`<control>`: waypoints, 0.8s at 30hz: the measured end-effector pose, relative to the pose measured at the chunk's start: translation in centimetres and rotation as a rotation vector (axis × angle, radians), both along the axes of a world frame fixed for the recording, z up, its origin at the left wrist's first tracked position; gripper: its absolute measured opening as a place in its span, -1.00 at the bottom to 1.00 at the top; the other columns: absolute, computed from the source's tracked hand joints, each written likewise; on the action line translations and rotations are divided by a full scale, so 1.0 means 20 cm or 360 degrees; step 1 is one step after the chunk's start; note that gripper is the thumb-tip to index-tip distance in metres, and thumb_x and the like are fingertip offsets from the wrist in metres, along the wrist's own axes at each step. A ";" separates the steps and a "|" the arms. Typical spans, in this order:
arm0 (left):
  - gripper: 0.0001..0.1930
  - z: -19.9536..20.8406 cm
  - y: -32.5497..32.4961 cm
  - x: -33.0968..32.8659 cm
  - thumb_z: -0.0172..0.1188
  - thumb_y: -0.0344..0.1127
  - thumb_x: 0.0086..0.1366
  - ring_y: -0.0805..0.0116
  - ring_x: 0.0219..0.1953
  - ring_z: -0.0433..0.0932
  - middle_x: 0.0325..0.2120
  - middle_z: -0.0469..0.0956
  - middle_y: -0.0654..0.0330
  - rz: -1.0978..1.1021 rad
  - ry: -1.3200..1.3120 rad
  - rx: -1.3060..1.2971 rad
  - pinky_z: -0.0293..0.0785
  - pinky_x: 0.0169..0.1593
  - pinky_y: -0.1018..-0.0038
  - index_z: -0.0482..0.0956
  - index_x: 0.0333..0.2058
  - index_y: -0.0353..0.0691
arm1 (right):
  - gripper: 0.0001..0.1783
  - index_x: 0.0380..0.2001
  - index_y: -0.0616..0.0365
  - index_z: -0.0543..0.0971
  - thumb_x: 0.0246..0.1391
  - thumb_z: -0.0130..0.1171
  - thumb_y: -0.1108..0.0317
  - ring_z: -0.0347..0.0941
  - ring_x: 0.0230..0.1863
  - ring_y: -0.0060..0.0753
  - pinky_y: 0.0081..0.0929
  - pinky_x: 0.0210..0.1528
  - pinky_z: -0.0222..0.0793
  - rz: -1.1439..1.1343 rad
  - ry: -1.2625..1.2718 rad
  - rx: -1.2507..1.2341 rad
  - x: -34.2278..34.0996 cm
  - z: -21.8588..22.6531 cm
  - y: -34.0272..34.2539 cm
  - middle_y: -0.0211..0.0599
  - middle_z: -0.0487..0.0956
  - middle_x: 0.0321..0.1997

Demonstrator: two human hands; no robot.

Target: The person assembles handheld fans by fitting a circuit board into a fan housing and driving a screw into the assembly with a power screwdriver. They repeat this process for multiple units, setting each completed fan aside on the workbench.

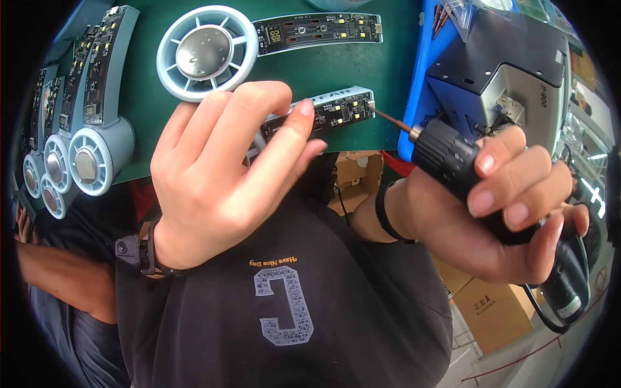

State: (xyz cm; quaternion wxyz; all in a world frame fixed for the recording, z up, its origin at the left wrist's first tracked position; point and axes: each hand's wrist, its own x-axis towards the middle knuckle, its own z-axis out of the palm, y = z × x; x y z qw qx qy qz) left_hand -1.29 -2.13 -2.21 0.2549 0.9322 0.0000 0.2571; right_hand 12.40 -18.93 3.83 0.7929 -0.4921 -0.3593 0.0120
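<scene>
My left hand (220, 168) is closed on a light-blue handheld fan (352, 108), thumb and fingers pressing on its handle. The handle lies over the green mat with its black circuit board facing up; the fan's head is mostly hidden beneath my hand. In my right hand (511, 200) is a black electric screwdriver (446, 152), gripped around its body. Its thin bit points left, with the tip close to the handle's right end; whether they touch I cannot tell. Just beyond my left hand lies another handheld fan (206, 53), with a silver disc and an exposed board.
Several similar fans (97, 155) stand grouped at the left. On the right are a blue tray (414, 77) and a grey-black metal machine (501, 58). The green mat (149, 26) covers the table. Another person's forearm (65, 275) shows at far left; a cardboard box (495, 310) sits lower right.
</scene>
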 end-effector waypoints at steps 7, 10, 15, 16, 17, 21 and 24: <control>-0.65 0.01 -0.02 -0.01 0.53 -0.48 -0.01 0.33 -0.45 0.49 -0.38 0.57 0.26 0.0047 0.0021 0.0151 0.32 -0.38 0.43 0.75 -0.18 -0.25 | -0.72 -0.04 0.19 0.48 0.31 0.02 0.24 0.32 -0.60 -0.59 -0.42 -0.35 0.38 -0.0097 0.0110 0.0113 -0.13 0.01 0.04 -0.48 0.44 -0.45; -0.64 0.02 0.00 -0.01 0.52 -0.49 -0.01 0.32 -0.46 0.49 -0.43 0.57 0.28 -0.0030 0.0041 0.0028 0.32 -0.39 0.43 0.76 -0.16 -0.22 | -0.73 -0.04 0.17 0.48 0.32 0.04 0.24 0.34 -0.60 -0.62 -0.46 -0.35 0.39 -0.0104 0.0232 0.0244 -0.16 -0.02 0.03 -0.49 0.44 -0.45; -0.63 0.01 0.00 -0.01 0.52 -0.49 -0.01 0.32 -0.47 0.50 -0.45 0.58 0.28 -0.0033 -0.0023 -0.0001 0.32 -0.39 0.43 0.75 -0.15 -0.20 | -0.76 -0.06 0.16 0.46 0.34 0.06 0.25 0.38 -0.59 -0.64 -0.50 -0.35 0.40 -0.0097 0.0361 0.0369 -0.15 -0.05 0.01 -0.51 0.44 -0.47; -0.64 0.01 0.00 -0.01 0.52 -0.49 -0.01 0.32 -0.47 0.50 -0.45 0.58 0.28 -0.0031 -0.0018 -0.0016 0.32 -0.39 0.43 0.74 -0.16 -0.20 | -0.76 -0.06 0.16 0.46 0.34 0.06 0.25 0.38 -0.59 -0.64 -0.50 -0.35 0.40 -0.0098 0.0365 0.0371 -0.15 -0.05 0.02 -0.51 0.44 -0.47; -0.65 0.01 0.00 -0.01 0.52 -0.48 0.00 0.31 -0.47 0.50 -0.45 0.59 0.27 -0.0032 -0.0018 -0.0032 0.31 -0.39 0.43 0.74 -0.17 -0.20 | -0.76 -0.07 0.16 0.46 0.34 0.06 0.24 0.38 -0.59 -0.64 -0.50 -0.35 0.40 -0.0127 0.0375 0.0379 -0.15 -0.06 0.04 -0.52 0.43 -0.47; -0.69 0.01 0.00 0.00 0.51 -0.48 0.01 0.30 -0.47 0.51 -0.45 0.60 0.26 -0.0033 0.0000 -0.0068 0.31 -0.39 0.42 0.72 -0.21 -0.20 | -0.77 -0.08 0.16 0.45 0.34 0.05 0.24 0.38 -0.60 -0.64 -0.49 -0.35 0.40 -0.0167 0.0392 0.0388 -0.14 -0.08 0.06 -0.53 0.42 -0.49; -0.71 0.01 0.00 0.00 0.51 -0.48 0.02 0.30 -0.47 0.51 -0.45 0.60 0.25 -0.0024 0.0010 -0.0077 0.31 -0.39 0.42 0.72 -0.23 -0.20 | -0.77 -0.09 0.16 0.46 0.34 0.04 0.25 0.38 -0.60 -0.64 -0.49 -0.34 0.40 -0.0128 0.0386 0.0379 -0.14 -0.08 0.06 -0.53 0.41 -0.49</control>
